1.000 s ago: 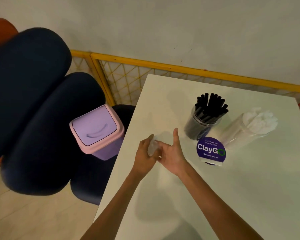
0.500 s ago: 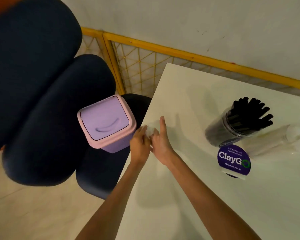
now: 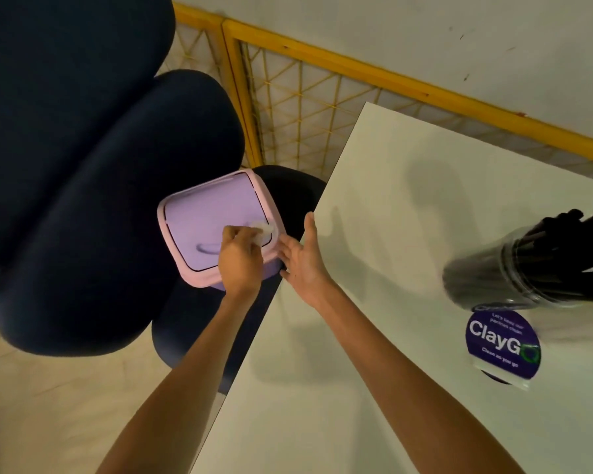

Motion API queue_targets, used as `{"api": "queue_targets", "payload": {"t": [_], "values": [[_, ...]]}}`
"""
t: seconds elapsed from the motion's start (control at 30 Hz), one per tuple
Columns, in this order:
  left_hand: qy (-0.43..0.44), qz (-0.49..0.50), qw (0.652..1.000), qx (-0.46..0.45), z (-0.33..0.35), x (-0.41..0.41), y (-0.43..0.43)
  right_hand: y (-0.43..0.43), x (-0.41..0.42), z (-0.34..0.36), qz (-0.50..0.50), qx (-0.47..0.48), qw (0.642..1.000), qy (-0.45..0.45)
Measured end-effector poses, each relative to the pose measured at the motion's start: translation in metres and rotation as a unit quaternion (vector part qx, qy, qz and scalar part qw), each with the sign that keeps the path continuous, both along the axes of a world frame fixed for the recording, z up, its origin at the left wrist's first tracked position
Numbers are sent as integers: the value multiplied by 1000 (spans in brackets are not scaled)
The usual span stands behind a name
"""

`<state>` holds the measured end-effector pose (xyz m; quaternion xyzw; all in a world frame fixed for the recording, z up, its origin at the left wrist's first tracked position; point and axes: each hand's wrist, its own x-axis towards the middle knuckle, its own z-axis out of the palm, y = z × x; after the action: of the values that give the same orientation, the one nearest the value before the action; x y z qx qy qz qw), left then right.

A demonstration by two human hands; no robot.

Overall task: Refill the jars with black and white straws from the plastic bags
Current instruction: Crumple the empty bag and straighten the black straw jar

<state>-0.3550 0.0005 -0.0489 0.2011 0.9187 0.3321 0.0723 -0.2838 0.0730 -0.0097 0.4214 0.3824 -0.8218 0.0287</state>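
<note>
My left hand (image 3: 239, 258) is closed on a crumpled clear plastic bag (image 3: 264, 230) and holds it over the lilac swing lid of a small pink bin (image 3: 199, 220). My right hand (image 3: 302, 258) hovers open, palm up, at the left edge of the white table (image 3: 374, 206), just beside the bin. A clear jar packed with black straws (image 3: 541, 265) stands at the right edge of the view. The jar of white straws is out of view.
The bin rests on a dark blue cushioned chair (image 3: 83, 165) left of the table. A purple round "ClayGo" sign (image 3: 502, 345) stands in front of the black straw jar. A yellow metal fence (image 3: 322, 94) runs along the wall behind.
Both hands moved left from the table toward the bin. The left hand took the crumpled bag over the lid, and the right hand let go and opened. The view swung left.
</note>
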Motion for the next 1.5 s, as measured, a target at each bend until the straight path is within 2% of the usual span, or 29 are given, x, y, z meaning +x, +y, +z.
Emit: {"api": "queue_targets", "payload": {"t": [0.13, 0.23, 0.4, 0.53, 0.6, 0.73, 0.83, 0.93, 1.23, 1.4, 1.5], "values": [[82, -51, 994, -54, -9, -21, 5, 8, -2, -1, -16, 42, 999, -3], [78, -84, 990, -84, -16, -30, 8, 10, 1, -5, -39, 109, 993, -30], [-22, -61, 988, -138, -30, -40, 10, 8, 2, -19, -73, 175, 981, -41], [-156, -112, 949, -249, -30, -39, 9, 5, 2, -20, -80, 182, 979, -41], [-171, -93, 956, -220, -25, -35, 7, 4, 6, -19, -92, 185, 978, -42], [-77, -36, 996, -35, -1, -6, 8, 1, 21, -12, -135, 174, 974, -51], [-66, -55, 994, 73, 20, 27, 18, -1, 40, -1, -177, 163, 969, -56], [-97, -98, 981, 135, 35, 60, 31, 2, 66, 10, -214, 163, 961, -62], [-164, -231, 944, 167, 58, 180, 67, 22, 197, 35, -351, 155, 920, -80], [-267, -195, 927, 179, 72, 235, 86, 39, 261, 34, -434, 175, 879, -96], [-308, -157, 919, 191, 80, 256, 101, 56, 289, 36, -410, 205, 884, -95]]}}
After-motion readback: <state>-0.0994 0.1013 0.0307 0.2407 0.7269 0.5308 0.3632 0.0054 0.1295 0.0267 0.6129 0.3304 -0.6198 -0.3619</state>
